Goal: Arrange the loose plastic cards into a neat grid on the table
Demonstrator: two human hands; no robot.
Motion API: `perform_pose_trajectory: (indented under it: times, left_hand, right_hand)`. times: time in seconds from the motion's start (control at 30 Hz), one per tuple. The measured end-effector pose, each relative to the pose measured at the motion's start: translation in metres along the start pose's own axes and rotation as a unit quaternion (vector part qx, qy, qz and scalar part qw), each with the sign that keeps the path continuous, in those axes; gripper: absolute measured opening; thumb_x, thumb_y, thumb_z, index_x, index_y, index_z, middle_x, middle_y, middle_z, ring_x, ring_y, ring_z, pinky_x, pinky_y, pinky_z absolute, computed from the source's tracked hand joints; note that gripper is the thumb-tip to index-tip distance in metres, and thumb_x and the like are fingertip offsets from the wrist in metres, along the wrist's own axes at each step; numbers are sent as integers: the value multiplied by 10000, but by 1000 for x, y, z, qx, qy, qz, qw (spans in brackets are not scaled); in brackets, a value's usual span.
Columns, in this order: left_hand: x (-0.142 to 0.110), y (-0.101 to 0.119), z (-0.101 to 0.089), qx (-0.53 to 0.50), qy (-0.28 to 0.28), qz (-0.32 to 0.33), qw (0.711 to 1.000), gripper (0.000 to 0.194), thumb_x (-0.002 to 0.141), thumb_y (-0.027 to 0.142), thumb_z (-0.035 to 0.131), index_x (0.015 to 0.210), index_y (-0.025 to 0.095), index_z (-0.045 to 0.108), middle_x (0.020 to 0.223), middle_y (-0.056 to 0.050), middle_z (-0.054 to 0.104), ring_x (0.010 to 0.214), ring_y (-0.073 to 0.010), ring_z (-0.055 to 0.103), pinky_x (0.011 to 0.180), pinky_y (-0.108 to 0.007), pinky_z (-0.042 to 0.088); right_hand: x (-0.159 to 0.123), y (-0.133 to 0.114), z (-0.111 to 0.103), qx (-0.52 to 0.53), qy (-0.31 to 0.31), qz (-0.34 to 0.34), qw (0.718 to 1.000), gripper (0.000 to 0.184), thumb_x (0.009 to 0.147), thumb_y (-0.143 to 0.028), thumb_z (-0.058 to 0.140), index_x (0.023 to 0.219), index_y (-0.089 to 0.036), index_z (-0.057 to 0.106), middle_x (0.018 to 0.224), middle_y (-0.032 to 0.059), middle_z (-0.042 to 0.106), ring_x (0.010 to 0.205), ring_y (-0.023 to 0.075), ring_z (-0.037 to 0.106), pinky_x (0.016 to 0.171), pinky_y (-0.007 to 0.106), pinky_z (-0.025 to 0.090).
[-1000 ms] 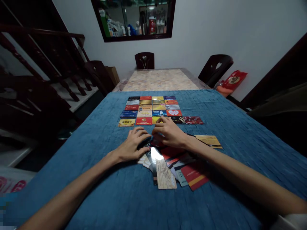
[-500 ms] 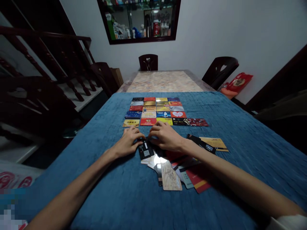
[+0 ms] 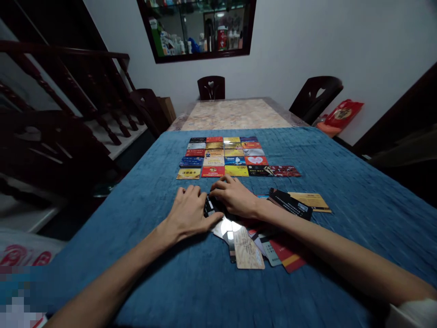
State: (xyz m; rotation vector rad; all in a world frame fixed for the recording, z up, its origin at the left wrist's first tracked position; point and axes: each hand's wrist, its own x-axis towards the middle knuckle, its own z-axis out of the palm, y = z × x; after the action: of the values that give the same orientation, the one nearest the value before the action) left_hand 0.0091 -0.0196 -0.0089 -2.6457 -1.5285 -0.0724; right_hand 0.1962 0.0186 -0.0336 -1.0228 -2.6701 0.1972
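Note:
A black card [image 3: 209,206] lies at the left end of a loose pile, partly hidden by my fingers. My left hand [image 3: 190,208] is closed round its left side, with the thumb across its near edge. Bent fingers of my right hand [image 3: 235,196] meet the same card at its far edge; their tips are partly hidden. Below my hands the pile fans out: a marbled beige card [image 3: 248,249], a red card with a yellow stripe [image 3: 289,253] and several pale ones. My right forearm covers part of the pile.
Beyond my hands, several colourful cards stand in neat rows, including a gold card [image 3: 188,173] and a heart card [image 3: 256,160]. Right of the pile lie another black card [image 3: 290,203] and a tan card [image 3: 316,202]. A blue cloth [image 3: 136,182] covers the table; chairs surround it.
My left hand has moved right and further over the black card, its thumb now stretched across the near edge. My right hand stays almost in place. The view has shifted slightly.

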Motion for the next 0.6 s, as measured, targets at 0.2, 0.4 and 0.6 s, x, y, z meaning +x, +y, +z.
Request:
perform_pose_trajectory:
  times: [0.2, 0.4, 0.6]
  left_hand:
    - [-1, 10, 2, 3, -7, -37, 999, 548, 880, 609, 477, 1017, 108, 653, 1047, -168, 626, 1029, -340, 560, 909, -508, 419]
    - [-1, 10, 3, -7, 0, -43, 999, 557, 879, 630, 445, 983, 117, 637, 1018, -178, 623, 1001, -351, 554, 891, -539, 426]
    - [-5, 5, -1, 15, -1, -53, 999, 467, 856, 582, 505, 963, 147, 638, 986, -150, 613, 980, -335, 565, 850, -507, 452]
  right_hand:
    - [0, 1, -1, 13, 4, -7, 1000, 254, 885, -130, 605, 1107, -194, 708, 1150, 78, 705, 1068, 272, 465, 819, 382, 316]
    - [0, 2, 0, -35, 24, -27, 999, 205, 908, -252, 636, 1089, -218, 728, 1103, 74, 728, 1049, 282, 453, 810, 385, 286]
    - [-1, 2, -1, -53, 28, -51, 997, 211, 932, -334, 621, 1067, -217, 733, 1107, 81, 714, 1053, 281, 440, 823, 397, 288]
